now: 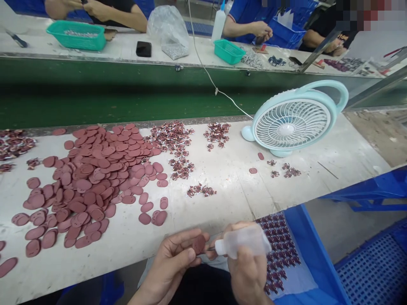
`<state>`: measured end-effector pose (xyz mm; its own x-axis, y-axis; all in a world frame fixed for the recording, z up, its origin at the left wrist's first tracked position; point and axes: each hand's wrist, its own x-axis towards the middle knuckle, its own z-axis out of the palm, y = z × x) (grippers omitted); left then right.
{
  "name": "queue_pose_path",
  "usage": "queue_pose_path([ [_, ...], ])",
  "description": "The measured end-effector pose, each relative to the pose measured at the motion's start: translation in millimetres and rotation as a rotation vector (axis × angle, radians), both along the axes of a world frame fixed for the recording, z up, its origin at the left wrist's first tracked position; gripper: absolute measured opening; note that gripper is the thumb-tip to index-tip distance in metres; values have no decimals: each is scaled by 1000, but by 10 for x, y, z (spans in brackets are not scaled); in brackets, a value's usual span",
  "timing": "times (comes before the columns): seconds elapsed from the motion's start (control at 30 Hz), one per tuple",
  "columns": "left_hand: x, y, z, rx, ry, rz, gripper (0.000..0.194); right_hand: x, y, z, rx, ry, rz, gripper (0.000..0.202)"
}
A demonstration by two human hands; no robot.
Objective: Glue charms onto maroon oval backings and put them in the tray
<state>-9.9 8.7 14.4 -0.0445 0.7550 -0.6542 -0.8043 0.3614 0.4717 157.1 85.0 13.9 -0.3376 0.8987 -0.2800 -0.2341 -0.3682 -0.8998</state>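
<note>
Stretching across the view, the white tabletop [219, 203] carries a broad pile of reddish ovals [89, 182] over its left half, reaching from the far edge almost to the near one. A blue crate [321, 258] sits just off the near edge, beside the right hand [246, 271]. That hand is wrapped around a translucent squeeze bottle [244, 241], which looks light, soft-walled and easy to dent; its body is the sensible hold, clear of the white cap [220, 247]. The left hand [173, 260] pinches one oval piece [199, 244] between thumb and fingers. It is probably light, thin and fairly stiff, perhaps slippery if wet, so the rim seems the best grip. It lies between the hands, just off the tabletop's near edge, with the bottle's narrow tip pointing at it; whether they touch, I cannot tell. Smallest are the dark-red clusters [173, 137] near the far edge's middle, likely fiddly and apt to snag.
</note>
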Motion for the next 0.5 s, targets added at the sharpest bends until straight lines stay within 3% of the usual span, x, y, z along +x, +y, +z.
queue_pose_path([
  [0.13, -43, -13, 8, 36, -22, 25, 39, -7, 458, 68, -376, 433, -95, 30],
  [0.23, -71, -21, 10, 38, -31, 46, 38, 76, 857, -99, -729, 761, -54, 24],
  [0.3, -90, -26, 10, 22, -25, 64, 38, 140, 1014, -244, -860, 959, -22, 26],
  [0.4, -128, -31, 18, -17, -13, 102, 40, 199, 1013, -338, -831, 1078, 18, 34],
  [0.5, -175, -34, 44, -48, 9, 140, 42, 176, 829, -253, -555, 858, 73, 43],
])
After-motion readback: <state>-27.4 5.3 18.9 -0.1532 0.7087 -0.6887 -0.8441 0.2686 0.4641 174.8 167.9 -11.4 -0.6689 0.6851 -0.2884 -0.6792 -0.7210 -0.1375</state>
